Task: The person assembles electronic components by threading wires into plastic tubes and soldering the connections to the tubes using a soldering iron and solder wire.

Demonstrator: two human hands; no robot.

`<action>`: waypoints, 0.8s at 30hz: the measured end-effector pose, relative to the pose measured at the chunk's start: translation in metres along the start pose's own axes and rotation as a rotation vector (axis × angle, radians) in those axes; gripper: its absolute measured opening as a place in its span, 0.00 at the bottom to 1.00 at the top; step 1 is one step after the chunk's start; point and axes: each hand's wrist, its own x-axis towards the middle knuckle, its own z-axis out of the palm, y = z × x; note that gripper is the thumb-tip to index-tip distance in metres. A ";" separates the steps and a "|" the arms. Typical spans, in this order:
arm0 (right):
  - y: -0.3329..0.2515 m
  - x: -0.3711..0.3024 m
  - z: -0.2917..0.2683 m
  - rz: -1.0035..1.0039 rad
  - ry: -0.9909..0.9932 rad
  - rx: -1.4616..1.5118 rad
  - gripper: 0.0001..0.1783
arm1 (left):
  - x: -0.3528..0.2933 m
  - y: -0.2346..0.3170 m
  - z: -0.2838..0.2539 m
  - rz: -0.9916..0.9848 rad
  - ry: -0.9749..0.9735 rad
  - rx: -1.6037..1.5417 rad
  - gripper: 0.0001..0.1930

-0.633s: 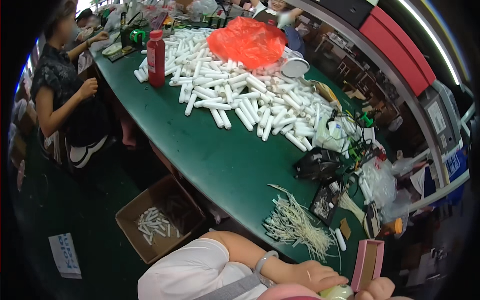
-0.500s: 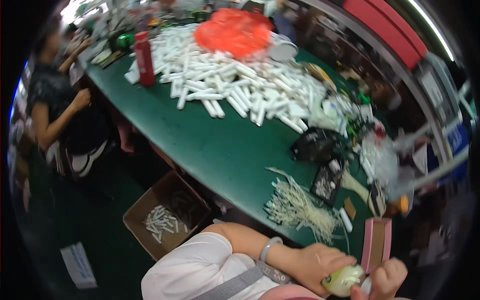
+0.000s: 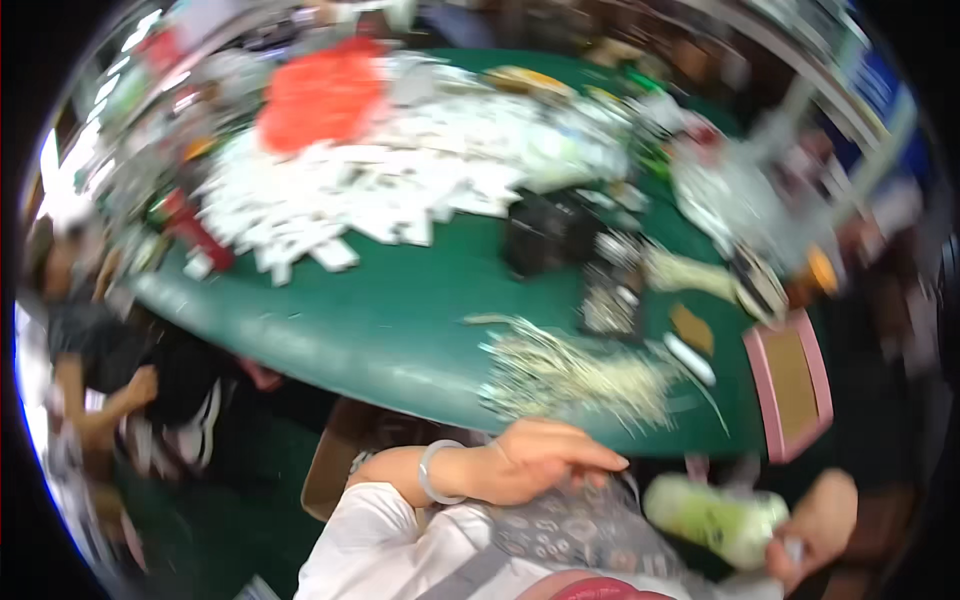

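My right hand is closed around the cap end of a pale green bottle, which lies sideways just below the table edge. Motion blurs the bottle. My left hand, with a light bangle at the wrist, is at the near table edge, apart from the bottle. Its fingers stretch to the right and appear to hold nothing. Just beyond this hand, a bundle of thin pale strands lies spread on the green table. A small white tube rests to the right of the strands.
A heap of white tube-like pieces covers the far table under a red plastic bag. A black bag, a dark tray of small parts and a pink box are nearer. A co-worker sits at left.
My left hand has let go of the bottle and moved left, its fingers straightened. The bottle stays in my right hand, now swung further right. The whole view has turned.
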 end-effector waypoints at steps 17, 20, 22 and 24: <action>0.097 0.053 0.018 0.335 0.407 0.690 0.11 | 0.091 0.097 -0.176 -0.129 0.658 0.145 0.30; 0.100 0.053 0.019 0.347 0.401 0.664 0.11 | 0.095 0.102 -0.170 -0.188 0.700 0.147 0.26; 0.097 0.056 0.023 0.366 0.439 0.634 0.11 | 0.091 0.104 -0.172 -0.185 0.653 0.085 0.28; 0.098 0.056 0.026 0.375 0.479 0.598 0.12 | 0.087 0.102 -0.172 -0.175 0.671 0.091 0.27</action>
